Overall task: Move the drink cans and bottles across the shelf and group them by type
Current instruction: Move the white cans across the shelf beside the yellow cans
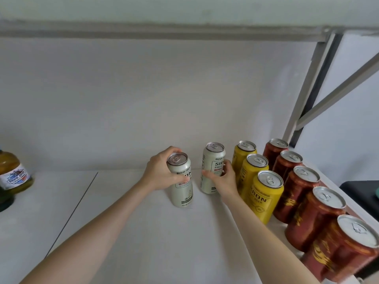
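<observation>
Because the white shelf (123, 232) is already lined along its right side, the coming move turns on the bare strip just left of those rows. The row of red cans (297, 193) runs near to far at the right edge, and the row of yellow cans (264, 199) stands just beside it on its left. A brown bottle (12, 171) sits well apart at the left edge.

The right white can (212, 160) stands upright, long axis vertical, just left of the farthest yellow cans, with the right hand (222, 179) curled round its middle. The left white can (181, 187), also upright, is nearer and further left, with the left hand (160, 173) wrapped round its upper part.

In my judgement the left can belongs in line with its twin. Nothing stands between them, though the right wrist lies close to the yellow cans.
</observation>
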{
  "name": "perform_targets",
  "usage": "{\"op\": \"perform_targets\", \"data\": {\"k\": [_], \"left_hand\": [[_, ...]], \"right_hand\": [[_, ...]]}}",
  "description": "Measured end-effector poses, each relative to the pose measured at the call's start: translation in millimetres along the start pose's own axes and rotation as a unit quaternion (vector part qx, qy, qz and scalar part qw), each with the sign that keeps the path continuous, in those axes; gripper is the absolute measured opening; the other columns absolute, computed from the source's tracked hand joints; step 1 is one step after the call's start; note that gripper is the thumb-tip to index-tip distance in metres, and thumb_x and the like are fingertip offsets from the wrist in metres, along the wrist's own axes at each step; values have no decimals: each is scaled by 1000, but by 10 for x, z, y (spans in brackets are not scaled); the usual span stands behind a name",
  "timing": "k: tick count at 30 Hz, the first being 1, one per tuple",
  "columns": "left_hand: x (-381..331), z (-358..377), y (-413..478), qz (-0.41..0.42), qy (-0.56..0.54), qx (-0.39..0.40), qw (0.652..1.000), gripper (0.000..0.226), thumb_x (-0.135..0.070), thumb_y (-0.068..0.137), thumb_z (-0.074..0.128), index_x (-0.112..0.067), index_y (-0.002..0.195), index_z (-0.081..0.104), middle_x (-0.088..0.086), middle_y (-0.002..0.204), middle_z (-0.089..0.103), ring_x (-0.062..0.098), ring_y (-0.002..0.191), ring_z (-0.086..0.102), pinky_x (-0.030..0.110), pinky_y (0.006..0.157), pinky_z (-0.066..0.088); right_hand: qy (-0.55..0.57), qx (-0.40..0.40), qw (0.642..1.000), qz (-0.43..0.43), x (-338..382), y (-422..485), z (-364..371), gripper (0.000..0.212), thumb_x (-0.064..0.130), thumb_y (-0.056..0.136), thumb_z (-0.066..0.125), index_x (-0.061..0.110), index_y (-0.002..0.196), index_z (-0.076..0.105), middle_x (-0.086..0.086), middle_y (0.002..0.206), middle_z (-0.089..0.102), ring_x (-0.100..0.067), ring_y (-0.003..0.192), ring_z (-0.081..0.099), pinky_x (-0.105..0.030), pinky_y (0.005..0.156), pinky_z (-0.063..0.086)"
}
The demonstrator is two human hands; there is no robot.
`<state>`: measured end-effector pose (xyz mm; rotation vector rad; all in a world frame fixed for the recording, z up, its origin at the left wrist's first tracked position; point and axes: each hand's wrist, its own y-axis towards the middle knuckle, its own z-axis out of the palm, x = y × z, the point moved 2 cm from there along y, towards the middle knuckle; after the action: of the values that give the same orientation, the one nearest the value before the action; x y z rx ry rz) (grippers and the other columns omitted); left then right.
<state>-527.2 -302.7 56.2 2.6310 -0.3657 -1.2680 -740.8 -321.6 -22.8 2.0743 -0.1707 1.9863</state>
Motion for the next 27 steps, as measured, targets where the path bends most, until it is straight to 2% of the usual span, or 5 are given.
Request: {"op": "perform_targets", "data": {"k": [11,15,19,22,27], "left_hand": [[33,37,17,30,-11,12,999,67,-37,44,86,-40,106,58,-23,100,67,3,98,64,38,90,52],[14,77,-8,30,-35,15,999,69,-33,47,87,-37,110,59,-17,106,67,10,101,64,39,92,52],[45,96,-33,13,-67,17,998,68,-31,53,91,-37,113,60,-17,106,68,3,97,64,20,85,51],[88,64,-39,-16,-86,23,996,73,-28,58,93,-36,122,59,-19,109,65,-7,95,62,8,79,45],[208,65,-144,-112,-202,63,971,52,-25,69,88,-24,115,65,2,113,69,18,103,69,33,79,60]], "right_hand": [[41,13,999,9,-87,9,35,75,13,71,86,15,134,47,2,122,63,-5,104,62,-12,71,50],[46,-17,997,60,-151,-247,-41,93,19,75,84,19,150,30,0,143,47,-12,127,49,-24,93,41],[18,-52,997,47,-273,-642,-69,87,17,73,85,17,145,38,1,142,50,-10,126,49,-33,105,41],[-26,-13,1000,12,-303,-793,2,78,19,69,88,19,136,47,6,129,56,-9,117,54,-32,98,44],[-48,112,993,10,-265,-755,254,75,22,69,89,20,134,52,11,126,58,-7,114,56,-29,95,49]]}}
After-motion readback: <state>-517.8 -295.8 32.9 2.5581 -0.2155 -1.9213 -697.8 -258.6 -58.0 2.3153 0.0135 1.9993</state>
